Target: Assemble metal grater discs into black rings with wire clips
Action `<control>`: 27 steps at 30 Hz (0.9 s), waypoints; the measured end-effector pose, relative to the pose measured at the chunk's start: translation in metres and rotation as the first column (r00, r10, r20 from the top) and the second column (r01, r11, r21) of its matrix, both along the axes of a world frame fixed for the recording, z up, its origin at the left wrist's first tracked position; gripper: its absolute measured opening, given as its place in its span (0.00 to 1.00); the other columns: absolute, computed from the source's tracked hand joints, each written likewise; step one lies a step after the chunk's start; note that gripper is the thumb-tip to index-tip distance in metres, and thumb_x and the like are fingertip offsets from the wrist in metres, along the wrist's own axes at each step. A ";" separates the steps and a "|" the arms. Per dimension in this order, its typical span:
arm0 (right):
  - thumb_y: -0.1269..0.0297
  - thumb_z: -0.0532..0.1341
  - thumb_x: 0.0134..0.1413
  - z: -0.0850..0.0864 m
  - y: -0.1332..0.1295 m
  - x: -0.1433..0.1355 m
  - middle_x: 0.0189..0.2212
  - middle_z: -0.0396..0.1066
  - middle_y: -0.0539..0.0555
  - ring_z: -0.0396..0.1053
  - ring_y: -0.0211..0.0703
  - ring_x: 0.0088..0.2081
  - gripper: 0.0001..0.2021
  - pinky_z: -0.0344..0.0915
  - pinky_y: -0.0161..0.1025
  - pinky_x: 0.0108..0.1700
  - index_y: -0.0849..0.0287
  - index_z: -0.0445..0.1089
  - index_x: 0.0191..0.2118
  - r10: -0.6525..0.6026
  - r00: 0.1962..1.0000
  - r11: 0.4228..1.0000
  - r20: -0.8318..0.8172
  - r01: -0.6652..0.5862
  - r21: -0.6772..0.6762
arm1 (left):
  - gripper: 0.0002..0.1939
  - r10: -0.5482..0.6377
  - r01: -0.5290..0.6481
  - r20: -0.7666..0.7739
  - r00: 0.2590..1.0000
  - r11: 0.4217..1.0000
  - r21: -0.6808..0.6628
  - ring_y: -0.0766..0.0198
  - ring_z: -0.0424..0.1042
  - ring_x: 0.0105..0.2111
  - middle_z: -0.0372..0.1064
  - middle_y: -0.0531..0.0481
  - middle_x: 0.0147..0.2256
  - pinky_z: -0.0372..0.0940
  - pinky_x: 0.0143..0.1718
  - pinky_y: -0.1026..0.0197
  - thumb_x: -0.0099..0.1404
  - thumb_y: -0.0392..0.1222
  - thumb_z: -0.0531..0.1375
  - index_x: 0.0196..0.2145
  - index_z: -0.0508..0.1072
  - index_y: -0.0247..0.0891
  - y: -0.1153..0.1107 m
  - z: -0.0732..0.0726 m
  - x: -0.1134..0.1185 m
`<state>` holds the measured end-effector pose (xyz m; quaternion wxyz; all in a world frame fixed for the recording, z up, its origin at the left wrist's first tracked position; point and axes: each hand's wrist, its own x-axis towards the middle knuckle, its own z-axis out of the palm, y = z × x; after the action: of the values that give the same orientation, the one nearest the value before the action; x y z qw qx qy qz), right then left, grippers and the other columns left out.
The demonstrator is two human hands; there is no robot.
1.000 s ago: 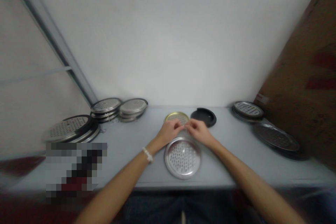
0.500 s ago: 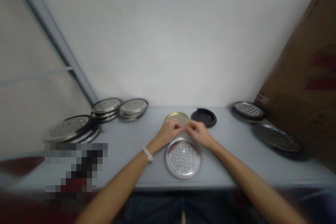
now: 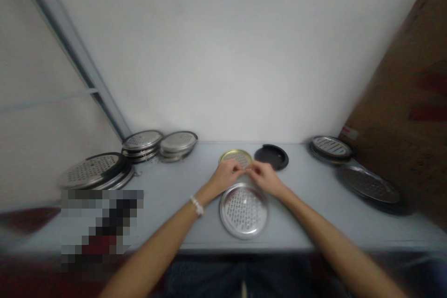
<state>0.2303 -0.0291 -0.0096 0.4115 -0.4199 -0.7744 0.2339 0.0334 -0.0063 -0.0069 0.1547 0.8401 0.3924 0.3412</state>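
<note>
My left hand [image 3: 228,174], with a pale bracelet [image 3: 197,206] at the wrist, and my right hand [image 3: 262,176] meet fingertip to fingertip in the middle of the table. Both are closed in a pinch. Whatever lies between the fingertips is too small to make out. Just in front of them, nearer to me, a round metal grater disc [image 3: 244,210] lies flat. Beyond the left hand is a gold-rimmed round grater disc [image 3: 235,156], its near part hidden by the hand. A black round holder [image 3: 271,157] rests behind the right hand.
Stacked grater discs [image 3: 141,142] stand at the back left beside a second stack [image 3: 179,144], with a larger stack [image 3: 94,170] nearer. More graters [image 3: 331,148] and another pile [image 3: 368,184] lie right, near a cardboard box [image 3: 408,116]. A white wall [image 3: 223,56] closes off the back.
</note>
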 end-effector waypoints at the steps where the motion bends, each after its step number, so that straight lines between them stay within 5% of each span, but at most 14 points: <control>1: 0.63 0.59 0.60 0.000 -0.001 0.000 0.22 0.70 0.49 0.63 0.39 0.25 0.09 0.55 0.34 0.29 0.60 0.74 0.32 0.005 1.000 1.000 0.006 -0.005 -0.002 | 0.07 0.016 -0.016 -0.008 1.000 1.000 0.000 0.61 0.71 0.32 0.75 0.48 0.30 0.64 0.36 0.60 0.63 0.39 0.64 0.28 0.76 0.36 0.001 -0.001 0.000; 5: 0.65 0.59 0.60 0.001 0.000 -0.001 0.23 0.71 0.50 0.64 0.39 0.26 0.08 0.56 0.34 0.29 0.60 0.74 0.32 -0.003 1.000 1.000 0.014 0.002 0.013 | 0.09 0.043 -0.043 -0.014 0.999 0.999 0.003 0.61 0.71 0.31 0.74 0.48 0.29 0.64 0.36 0.60 0.63 0.43 0.64 0.28 0.76 0.36 0.001 -0.001 0.000; 12: 0.64 0.59 0.59 -0.001 0.005 0.001 0.22 0.69 0.50 0.63 0.40 0.25 0.08 0.55 0.35 0.30 0.59 0.73 0.31 -0.137 0.990 0.990 -0.021 0.138 0.034 | 0.08 -0.082 0.082 0.000 0.997 0.997 -0.018 0.61 0.72 0.34 0.76 0.47 0.33 0.65 0.40 0.59 0.67 0.40 0.60 0.32 0.76 0.36 -0.001 0.003 0.002; 19: 0.60 0.58 0.61 0.000 -0.001 0.000 0.23 0.69 0.50 0.63 0.39 0.25 0.11 0.55 0.35 0.29 0.58 0.72 0.30 -0.017 1.000 1.000 0.016 0.017 0.021 | 0.08 0.032 -0.032 -0.017 0.999 0.999 0.012 0.61 0.70 0.32 0.74 0.48 0.30 0.62 0.36 0.60 0.66 0.41 0.62 0.29 0.75 0.36 -0.001 0.002 0.000; 27: 0.58 0.61 0.57 0.000 0.002 -0.001 0.21 0.69 0.50 0.63 0.40 0.25 0.10 0.57 0.35 0.29 0.58 0.69 0.29 -0.159 0.983 0.987 -0.091 0.161 0.008 | 0.11 0.029 -0.025 -0.092 0.995 0.999 0.046 0.61 0.71 0.33 0.74 0.48 0.32 0.63 0.36 0.60 0.68 0.45 0.61 0.31 0.73 0.36 -0.004 0.003 0.000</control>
<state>0.2292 -0.0271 -0.0096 0.4667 -0.4666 -0.7205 0.2129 0.0332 -0.0100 -0.0043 0.1129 0.8528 0.4028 0.3126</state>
